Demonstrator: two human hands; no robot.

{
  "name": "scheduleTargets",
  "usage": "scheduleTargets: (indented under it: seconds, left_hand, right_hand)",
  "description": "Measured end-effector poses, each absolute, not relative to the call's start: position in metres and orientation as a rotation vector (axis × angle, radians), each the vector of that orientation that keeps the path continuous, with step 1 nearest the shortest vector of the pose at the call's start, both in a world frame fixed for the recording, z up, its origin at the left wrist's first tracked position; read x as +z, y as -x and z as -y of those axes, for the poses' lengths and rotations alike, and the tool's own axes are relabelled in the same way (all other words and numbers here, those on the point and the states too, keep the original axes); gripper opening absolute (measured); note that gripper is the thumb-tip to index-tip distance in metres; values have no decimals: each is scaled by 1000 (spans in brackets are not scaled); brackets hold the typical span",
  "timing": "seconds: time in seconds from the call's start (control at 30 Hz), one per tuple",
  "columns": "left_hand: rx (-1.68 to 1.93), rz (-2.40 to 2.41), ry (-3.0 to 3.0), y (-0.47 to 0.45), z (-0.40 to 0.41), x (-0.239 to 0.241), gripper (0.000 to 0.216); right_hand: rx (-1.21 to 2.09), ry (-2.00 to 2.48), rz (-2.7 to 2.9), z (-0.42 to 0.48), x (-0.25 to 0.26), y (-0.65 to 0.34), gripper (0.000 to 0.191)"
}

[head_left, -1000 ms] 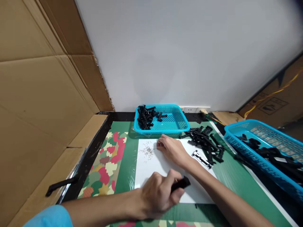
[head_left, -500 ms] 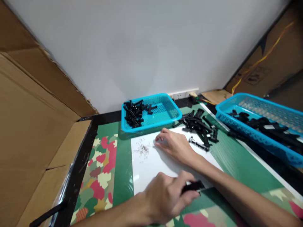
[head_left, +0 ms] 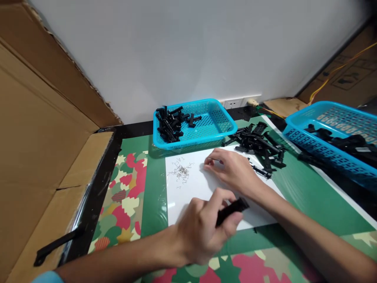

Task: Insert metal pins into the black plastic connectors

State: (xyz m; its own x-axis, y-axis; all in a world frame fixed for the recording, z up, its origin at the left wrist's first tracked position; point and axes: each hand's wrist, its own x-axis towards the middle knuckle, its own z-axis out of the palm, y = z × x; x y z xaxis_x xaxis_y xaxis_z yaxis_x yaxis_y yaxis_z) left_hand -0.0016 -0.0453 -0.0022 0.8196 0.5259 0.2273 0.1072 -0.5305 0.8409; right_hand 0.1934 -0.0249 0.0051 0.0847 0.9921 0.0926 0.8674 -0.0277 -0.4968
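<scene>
Wires (head_left: 182, 171) are lying left of your nearer, half-curled right hand (head_left: 231, 167), grasp unclear; left hand (head_left: 202, 226) is clutching black plastic part (head_left: 231, 210), long axis slanting rightward.

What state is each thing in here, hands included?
Left hand: closed around a black part
Right hand: fingertips bent close together; any grip unclear
White sheet: lying flat
Small thin pieces: loosely scattered on the sheet
Middle basket: upright, partly filled
Right basket: upright, holding black pieces
Black pile: heaped loose beside the middle basket
</scene>
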Motion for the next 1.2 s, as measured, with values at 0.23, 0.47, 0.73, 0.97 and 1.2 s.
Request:
scheduleTargets:
  seconds: [0.23,0.47,0.73,0.97,1.2]
  left_hand:
    - [477,-632,-1671,-3,34,2,26]
    - [511,-587,-1550,-2,36,0,30]
    - [422,-604,-1857,-1,40,11,19]
    - [418,-532,-1937,-2,40,8,23]
    - [419,-192,-2513,-1,51,-17,28]
  right_hand:
    - [396,2019,1894,3,7,-172,13]
    - [461,2023,1883,-2,3,-172,10]
    - [452,1979,2054,19,16,-190,14]
    - [477,1972,2113,41,16,-197,35]
    - [466,1997,2030,42,14,-208,28]
